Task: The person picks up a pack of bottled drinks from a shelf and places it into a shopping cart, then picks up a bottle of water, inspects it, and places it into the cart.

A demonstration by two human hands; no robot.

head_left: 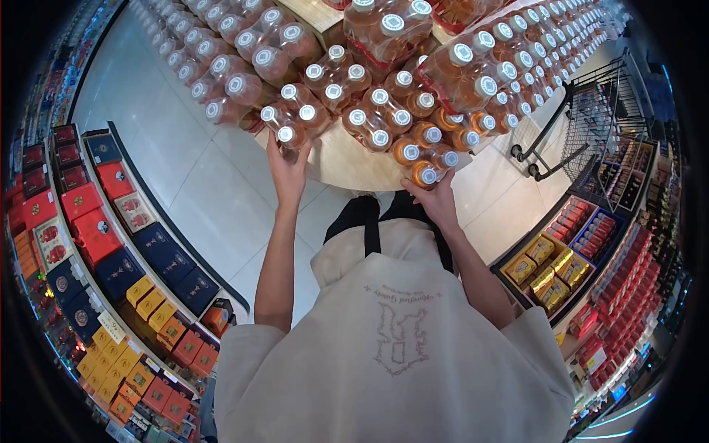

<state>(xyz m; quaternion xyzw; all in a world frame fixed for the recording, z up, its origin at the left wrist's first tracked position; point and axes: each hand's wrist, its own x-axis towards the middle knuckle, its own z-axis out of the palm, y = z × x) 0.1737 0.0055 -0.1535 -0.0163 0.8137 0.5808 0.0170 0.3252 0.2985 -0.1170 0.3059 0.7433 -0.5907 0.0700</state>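
My left hand (pixel 289 176) grips the near end of a pack of white-capped drink bottles (pixel 293 117) at the left front of a display, thumb and fingers on either side of the nearest bottle. On the right, my right hand (pixel 436 198) holds the near bottle of a group of orange drink bottles (pixel 426 151), fingers curled against its side. Both groups stand upright near the rounded edge of a pale wooden board (pixel 347 159). Between them sits another clear-wrapped pack of bottles (pixel 379 118). Parts of my fingers are hidden behind the bottles.
Many more bottle packs (pixel 480 70) are stacked behind and to both sides. A black wire shopping cart (pixel 591 118) stands at the right. Shelves with boxed goods (pixel 166 255) curve along the left, and a shelf with gold and red packets (pixel 546 269) lies at the right.
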